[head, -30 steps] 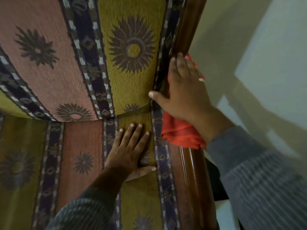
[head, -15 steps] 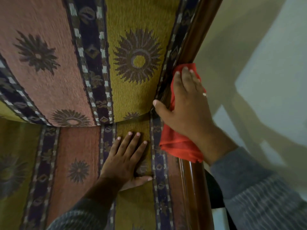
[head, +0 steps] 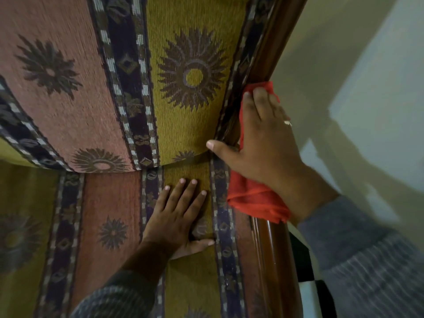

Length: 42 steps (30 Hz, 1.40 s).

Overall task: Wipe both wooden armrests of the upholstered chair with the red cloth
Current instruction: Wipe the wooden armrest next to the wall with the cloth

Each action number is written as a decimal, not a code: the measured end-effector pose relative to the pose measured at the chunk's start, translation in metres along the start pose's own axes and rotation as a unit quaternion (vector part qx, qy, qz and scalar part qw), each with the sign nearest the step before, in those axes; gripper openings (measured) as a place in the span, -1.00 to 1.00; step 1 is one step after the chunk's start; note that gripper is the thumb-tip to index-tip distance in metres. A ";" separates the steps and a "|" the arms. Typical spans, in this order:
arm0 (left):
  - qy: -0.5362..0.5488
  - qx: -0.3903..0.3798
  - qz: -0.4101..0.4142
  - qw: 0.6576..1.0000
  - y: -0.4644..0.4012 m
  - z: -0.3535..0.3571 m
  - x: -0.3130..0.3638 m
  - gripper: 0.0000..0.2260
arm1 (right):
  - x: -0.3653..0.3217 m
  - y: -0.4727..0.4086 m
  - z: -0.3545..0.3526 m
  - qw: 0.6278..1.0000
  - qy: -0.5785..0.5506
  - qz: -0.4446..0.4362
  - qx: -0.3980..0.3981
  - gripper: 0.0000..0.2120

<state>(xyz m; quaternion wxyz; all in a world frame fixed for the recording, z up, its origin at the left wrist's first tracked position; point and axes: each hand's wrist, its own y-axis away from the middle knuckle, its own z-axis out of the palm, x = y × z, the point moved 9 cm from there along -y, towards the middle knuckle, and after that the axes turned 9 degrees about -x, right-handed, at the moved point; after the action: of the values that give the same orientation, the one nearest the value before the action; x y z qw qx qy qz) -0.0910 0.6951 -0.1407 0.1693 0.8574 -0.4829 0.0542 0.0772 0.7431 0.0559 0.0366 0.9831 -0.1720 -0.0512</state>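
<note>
Right hand (head: 263, 143) presses the red cloth (head: 254, 200) flat onto the wooden armrest (head: 275, 260), palm down, thumb hooked over its inner edge. Left hand (head: 179, 216) rests open on the seat cushion (head: 190, 283) beside that armrest, holding nothing. Judged mid-wipe; other armrest not visible, presumably pending.

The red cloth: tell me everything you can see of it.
The red cloth is a soft, bunched fabric, bright red, with folds and a ragged lower edge. It lies draped over the wooden armrest at the chair's right side. The right hand presses flat on it, covering its middle, so only a tip past the fingertips and a crumpled bundle below the palm show. The left hand rests on the seat, apart from it.
</note>
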 end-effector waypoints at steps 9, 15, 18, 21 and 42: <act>0.004 0.009 0.003 1.000 0.001 -0.003 0.000 0.01 | 0.008 0.028 0.006 0.996 -0.073 0.052 0.029 0.02; 0.003 -0.003 0.000 1.000 0.001 0.000 0.001 0.01 | 0.011 -0.005 -0.001 0.995 -0.085 0.058 0.018 0.02; 0.005 -0.001 0.001 1.000 0.001 -0.001 0.000 0.01 | 0.009 -0.005 -0.001 0.996 -0.065 0.055 0.024 0.01; 0.009 0.006 0.005 1.000 0.002 -0.003 0.000 0.01 | 0.005 0.027 0.004 0.998 -0.036 0.047 0.015 0.02; -0.020 0.003 0.003 1.000 0.002 -0.003 0.001 0.00 | 0.012 0.038 0.011 0.995 -0.078 0.005 -0.054 0.04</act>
<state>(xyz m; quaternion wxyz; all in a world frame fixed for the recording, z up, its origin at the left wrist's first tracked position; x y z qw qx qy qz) -0.0925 0.6944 -0.1370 0.1565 0.8573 -0.4888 0.0395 0.0746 0.7032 0.0476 0.0764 0.9718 -0.1766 -0.1367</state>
